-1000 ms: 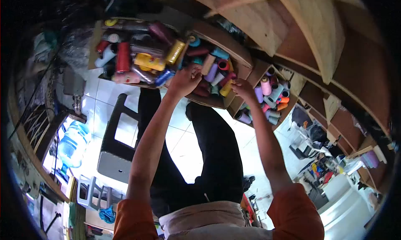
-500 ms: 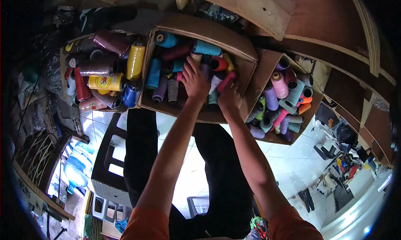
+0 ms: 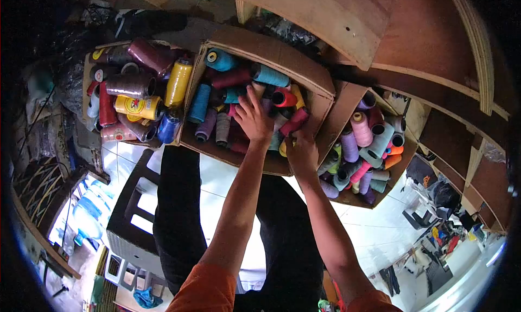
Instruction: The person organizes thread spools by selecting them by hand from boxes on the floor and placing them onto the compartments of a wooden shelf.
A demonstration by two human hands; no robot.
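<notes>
Several thread spools fill the middle cardboard box [image 3: 271,47]. My left hand [image 3: 254,117] lies over them with fingers spread, near a grey spool [image 3: 222,128] and a purple spool [image 3: 206,126]. At the box's near right corner, the curled fingers of my right hand [image 3: 304,153] close on a yellow thread spool [image 3: 283,147], mostly hidden by the hand and the shade. Just above that hand lies a crimson spool [image 3: 294,122]. A red spool [image 3: 283,98] and teal spools, one a teal cone [image 3: 271,76], rest farther back.
On the left a box holds wrapped cones, including a yellow cone [image 3: 178,84]. The right box [image 3: 337,114] holds more spools, among them a pink spool [image 3: 361,128]. Wooden shelving [image 3: 434,51] rises at upper right. A dark plastic stool [image 3: 130,225] stands lower left.
My right hand has shifted down from the crimson spool toward the near corner, and yellow now shows by its fingers. My left hand's fingers have spread. The whole view has shifted slightly.
</notes>
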